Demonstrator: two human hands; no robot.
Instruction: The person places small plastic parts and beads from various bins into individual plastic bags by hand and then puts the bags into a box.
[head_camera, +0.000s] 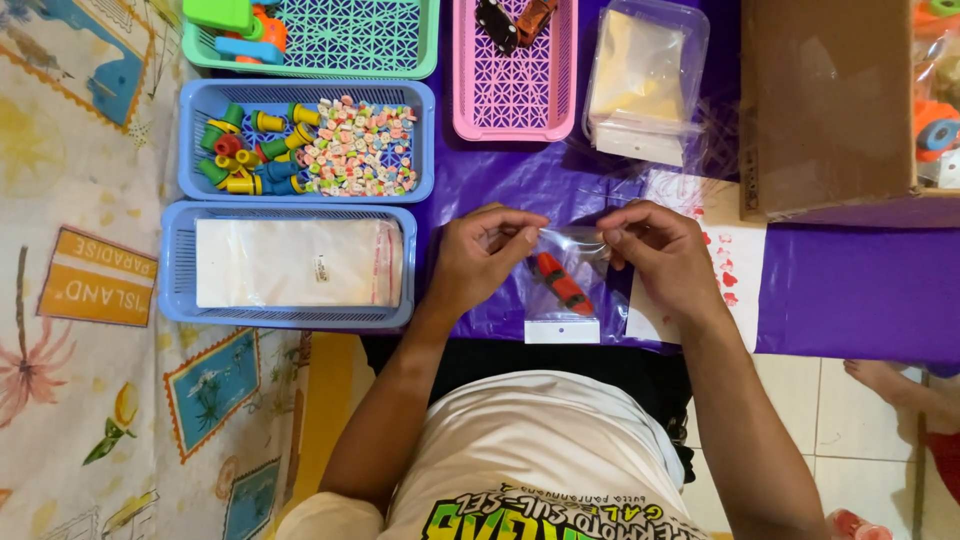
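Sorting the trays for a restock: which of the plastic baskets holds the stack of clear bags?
The lower blue basket, nearest the left hand. The blue one above it holds small colourful pieces; the green and pink ones hold toy parts.

Both hands (575, 255) on clear bag (563, 285)

A purple sheet (860, 290) covers the low worktop. Left of it lies a mat (80, 300) with bright pictures of palm trees, stamps and flowers. Pale floor tiles (860, 440) with thin dark lines show at the bottom right. The light is soft and even.
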